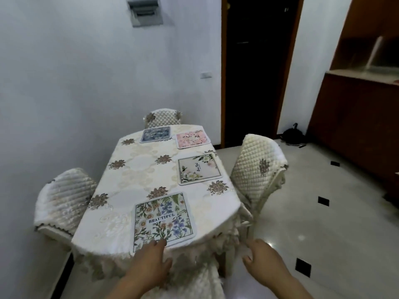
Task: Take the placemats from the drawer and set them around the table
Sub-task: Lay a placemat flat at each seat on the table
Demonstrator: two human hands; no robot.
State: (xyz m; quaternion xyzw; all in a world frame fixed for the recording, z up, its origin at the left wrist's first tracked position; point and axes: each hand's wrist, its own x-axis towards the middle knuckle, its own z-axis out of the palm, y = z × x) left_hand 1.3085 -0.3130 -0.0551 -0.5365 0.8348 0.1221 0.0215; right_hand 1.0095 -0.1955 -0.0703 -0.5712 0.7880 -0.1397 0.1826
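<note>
Several square placemats lie on the cream floral tablecloth of the table (133, 169). Nearest me is a flower-print one reading BEAUTIFUL (164, 219). A white floral placemat (199, 168) lies on the right side, with a pink placemat (191, 138) and a blue placemat (155, 134) at the far end. My left hand (151, 262) hovers at the near table edge, fingertips touching the near edge of the BEAUTIFUL mat, fingers apart, holding nothing. My right hand (264, 258) hangs off the table's right corner, open and holding nothing. No drawer is in view.
Quilted cream chairs stand at the left (62, 201), the right (259, 167), the far end (163, 117) and just below me (203, 283). A white wall runs along the left. A dark doorway (257, 67) and a wooden cabinet (356, 117) stand at the right, over glossy tile floor.
</note>
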